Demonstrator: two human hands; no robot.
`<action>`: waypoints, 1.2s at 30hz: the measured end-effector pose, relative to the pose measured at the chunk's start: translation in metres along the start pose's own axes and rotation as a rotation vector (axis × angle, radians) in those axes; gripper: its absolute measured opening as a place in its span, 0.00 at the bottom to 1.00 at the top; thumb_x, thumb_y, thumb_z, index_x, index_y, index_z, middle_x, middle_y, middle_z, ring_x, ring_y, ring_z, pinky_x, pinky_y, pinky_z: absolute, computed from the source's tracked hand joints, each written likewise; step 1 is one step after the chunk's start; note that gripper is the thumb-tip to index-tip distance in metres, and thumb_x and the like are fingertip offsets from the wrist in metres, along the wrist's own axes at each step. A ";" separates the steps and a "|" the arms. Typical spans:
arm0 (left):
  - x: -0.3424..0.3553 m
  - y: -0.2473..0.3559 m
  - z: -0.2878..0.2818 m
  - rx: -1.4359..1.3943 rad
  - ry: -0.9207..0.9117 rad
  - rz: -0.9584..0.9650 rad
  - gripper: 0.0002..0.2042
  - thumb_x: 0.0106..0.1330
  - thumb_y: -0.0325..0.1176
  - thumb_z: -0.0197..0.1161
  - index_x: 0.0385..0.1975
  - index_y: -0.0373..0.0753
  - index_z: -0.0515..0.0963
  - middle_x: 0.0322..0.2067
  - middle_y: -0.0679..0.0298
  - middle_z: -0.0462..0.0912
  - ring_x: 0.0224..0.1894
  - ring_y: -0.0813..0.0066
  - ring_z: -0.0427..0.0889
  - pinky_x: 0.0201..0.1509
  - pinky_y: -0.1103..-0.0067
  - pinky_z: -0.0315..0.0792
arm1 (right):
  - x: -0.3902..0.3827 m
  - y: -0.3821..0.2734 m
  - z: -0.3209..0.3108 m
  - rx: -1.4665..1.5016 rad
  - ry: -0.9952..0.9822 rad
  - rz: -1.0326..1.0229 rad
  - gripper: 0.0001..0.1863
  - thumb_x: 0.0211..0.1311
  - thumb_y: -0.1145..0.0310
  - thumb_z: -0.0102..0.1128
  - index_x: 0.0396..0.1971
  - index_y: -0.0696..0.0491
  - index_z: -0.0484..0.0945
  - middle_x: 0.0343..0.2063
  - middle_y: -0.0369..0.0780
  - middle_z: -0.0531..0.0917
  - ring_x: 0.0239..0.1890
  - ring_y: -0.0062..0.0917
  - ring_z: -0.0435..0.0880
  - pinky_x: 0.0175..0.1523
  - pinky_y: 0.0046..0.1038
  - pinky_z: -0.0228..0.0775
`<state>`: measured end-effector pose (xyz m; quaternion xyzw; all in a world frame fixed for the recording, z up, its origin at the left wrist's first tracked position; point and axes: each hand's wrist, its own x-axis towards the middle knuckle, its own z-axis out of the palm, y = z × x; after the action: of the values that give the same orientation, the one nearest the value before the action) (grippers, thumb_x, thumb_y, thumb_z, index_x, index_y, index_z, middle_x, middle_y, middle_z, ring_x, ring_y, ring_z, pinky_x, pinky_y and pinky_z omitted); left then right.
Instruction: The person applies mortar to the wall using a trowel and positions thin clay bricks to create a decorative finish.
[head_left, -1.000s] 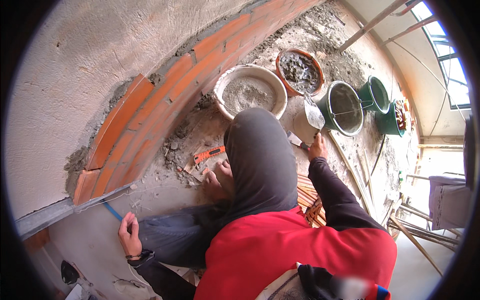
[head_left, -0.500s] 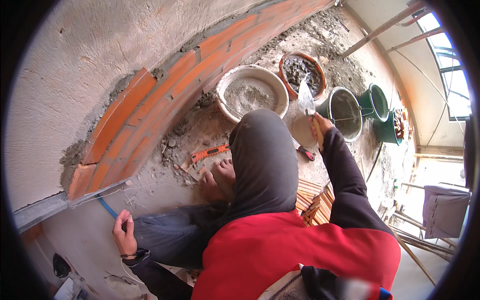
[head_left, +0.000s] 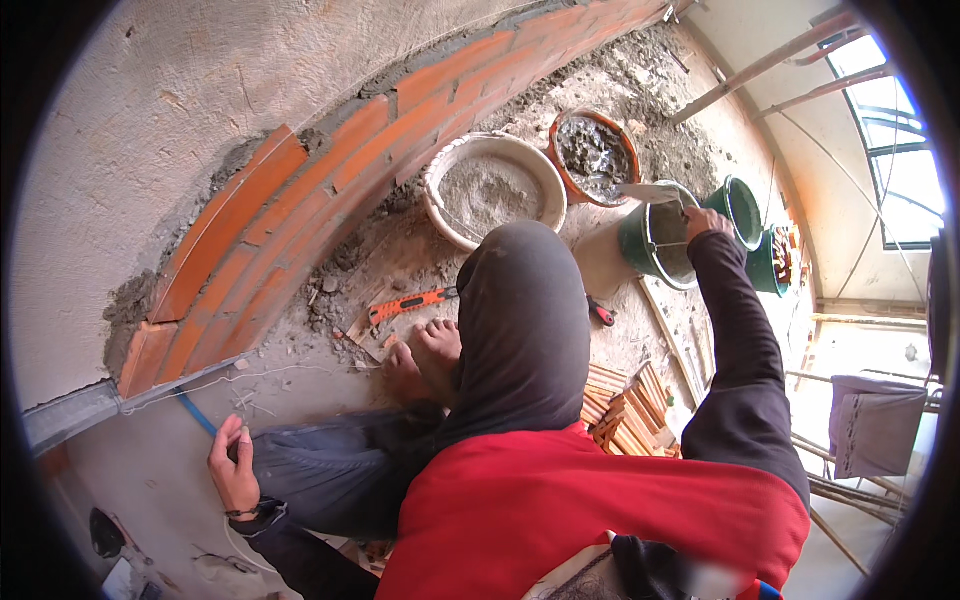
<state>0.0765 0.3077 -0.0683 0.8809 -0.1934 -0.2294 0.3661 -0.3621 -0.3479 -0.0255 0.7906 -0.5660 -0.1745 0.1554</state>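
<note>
My right hand (head_left: 706, 224) grips a metal trowel (head_left: 652, 192) at the upper right, its blade over a green bucket (head_left: 640, 250) and near the rim of an orange tub (head_left: 625, 143) of wet grey mortar. My left hand (head_left: 234, 465) is open, fingers slightly bent, beside my left leg at the lower left, close to a blue strip (head_left: 200, 414). A grey basin (head_left: 438, 200) of pale powdery mix sits beyond my raised knee. An orange tool (head_left: 408, 304) lies near my bare feet; a red-and-black handle (head_left: 601, 311) shows right of the knee, its other end hidden.
A low brick course (head_left: 290, 230) runs along the left wall. Green buckets (head_left: 743, 205) stand at the right, with stacked orange tiles (head_left: 630, 415) below them and long wooden strips (head_left: 670, 340) on the debris-strewn floor. Poles (head_left: 740, 75) lean by a window (head_left: 890, 165).
My right hand has lifted the trowel and moved up and right toward the buckets, its blade turning to lie flatter. My left hand stays low beside my leg, shifting slightly in the picture.
</note>
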 end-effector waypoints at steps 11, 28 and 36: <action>-0.002 0.000 -0.001 0.006 0.038 -0.012 0.20 0.67 0.34 0.59 0.53 0.26 0.74 0.47 0.50 0.82 0.47 0.63 0.80 0.55 0.72 0.71 | 0.043 -0.013 0.044 0.116 -0.189 -0.162 0.16 0.51 0.61 0.59 0.40 0.38 0.85 0.40 0.42 0.85 0.47 0.39 0.84 0.53 0.36 0.75; -0.003 0.005 -0.001 0.023 0.055 -0.007 0.19 0.66 0.33 0.61 0.52 0.26 0.75 0.44 0.52 0.83 0.45 0.64 0.81 0.52 0.73 0.73 | -0.027 -0.093 0.173 0.689 -0.064 0.290 0.21 0.48 0.59 0.62 0.45 0.42 0.83 0.39 0.45 0.85 0.45 0.39 0.84 0.51 0.38 0.74; -0.001 0.005 0.001 0.018 0.052 0.016 0.19 0.65 0.33 0.61 0.51 0.26 0.75 0.43 0.49 0.83 0.43 0.65 0.81 0.50 0.73 0.74 | -0.018 -0.118 0.147 0.677 0.009 0.318 0.19 0.52 0.57 0.57 0.44 0.43 0.83 0.40 0.45 0.84 0.46 0.42 0.82 0.50 0.38 0.73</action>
<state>0.0748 0.3043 -0.0650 0.8882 -0.1928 -0.2017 0.3651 -0.3344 -0.3012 -0.2065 0.7001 -0.7068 0.0524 -0.0871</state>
